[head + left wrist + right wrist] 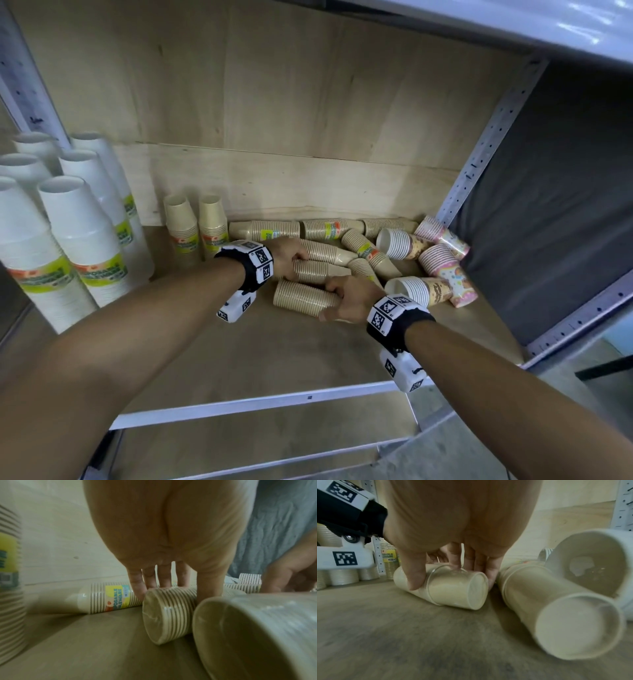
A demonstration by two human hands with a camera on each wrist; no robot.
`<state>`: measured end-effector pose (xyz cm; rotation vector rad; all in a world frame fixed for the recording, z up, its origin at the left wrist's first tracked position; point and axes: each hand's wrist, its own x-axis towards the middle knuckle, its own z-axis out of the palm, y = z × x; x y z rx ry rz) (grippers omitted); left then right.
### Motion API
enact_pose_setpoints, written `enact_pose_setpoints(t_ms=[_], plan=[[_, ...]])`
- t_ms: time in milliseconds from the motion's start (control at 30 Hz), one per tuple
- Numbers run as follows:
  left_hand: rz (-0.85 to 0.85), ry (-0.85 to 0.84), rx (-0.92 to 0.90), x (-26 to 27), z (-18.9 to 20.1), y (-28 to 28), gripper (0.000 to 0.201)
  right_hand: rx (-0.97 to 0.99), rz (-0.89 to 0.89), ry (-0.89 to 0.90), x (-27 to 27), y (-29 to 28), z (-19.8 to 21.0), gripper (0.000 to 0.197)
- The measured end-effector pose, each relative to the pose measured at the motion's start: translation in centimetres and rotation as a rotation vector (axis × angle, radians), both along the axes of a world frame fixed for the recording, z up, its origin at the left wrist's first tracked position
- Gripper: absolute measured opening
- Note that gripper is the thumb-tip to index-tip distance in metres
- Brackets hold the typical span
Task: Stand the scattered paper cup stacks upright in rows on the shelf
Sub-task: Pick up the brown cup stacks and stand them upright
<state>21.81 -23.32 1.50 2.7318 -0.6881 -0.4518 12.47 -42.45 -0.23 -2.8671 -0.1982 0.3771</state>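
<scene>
Several tan paper cup stacks lie scattered on the wooden shelf. My left hand grips one lying tan stack from above; in the left wrist view its fingers and thumb curl round this stack. My right hand grips the narrow end of the nearest lying stack, seen wrapped in clear film in the right wrist view. Two tan stacks stand upright at the back left.
Tall white cup stacks stand in rows at the far left. More tan stacks lie along the back wall; pink patterned stacks lie by the right metal post. Another lying tan stack is just right of my right hand.
</scene>
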Motion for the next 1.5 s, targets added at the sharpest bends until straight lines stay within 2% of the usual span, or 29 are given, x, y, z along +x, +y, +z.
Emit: enact_pose_setpoints(t_ms=[200, 467, 700, 867, 1033, 1233, 1500], plan=[[-0.051, -0.018, 0.052, 0.1, -0.1, 0.1, 0.066, 0.018, -0.022, 0.023, -0.7, -0.2, 0.1, 0.079], [-0.036, -0.037, 0.033, 0.1, 0.4, 0.8, 0.064, 0.039, -0.017, 0.039, -0.3, -0.1, 0.2, 0.079], [0.082, -0.038, -0.112, -0.3, 2.4, 2.9, 0.07, 0.058, -0.006, -0.036, 0.7, -0.3, 3.2, 0.067], [0.173, -0.069, -0.207, -0.7, 3.0, 4.8, 0.079, 0.098, -0.03, -0.093, 2.3, 0.5, 6.0, 0.069], [0.286, -0.048, -0.256, -1.3, 2.1, 6.0, 0.069, 0.126, -0.013, -0.172, 3.3, 2.0, 8.2, 0.059], [0.372, 0.033, -0.34, -2.2, -0.4, 5.7, 0.086, 0.148, 0.035, -0.211, 4.0, 4.2, 9.6, 0.05], [0.422, 0.096, -0.506, -2.7, -2.2, 4.6, 0.08, 0.216, 0.028, -0.179, 4.2, 5.5, 9.6, 0.052]])
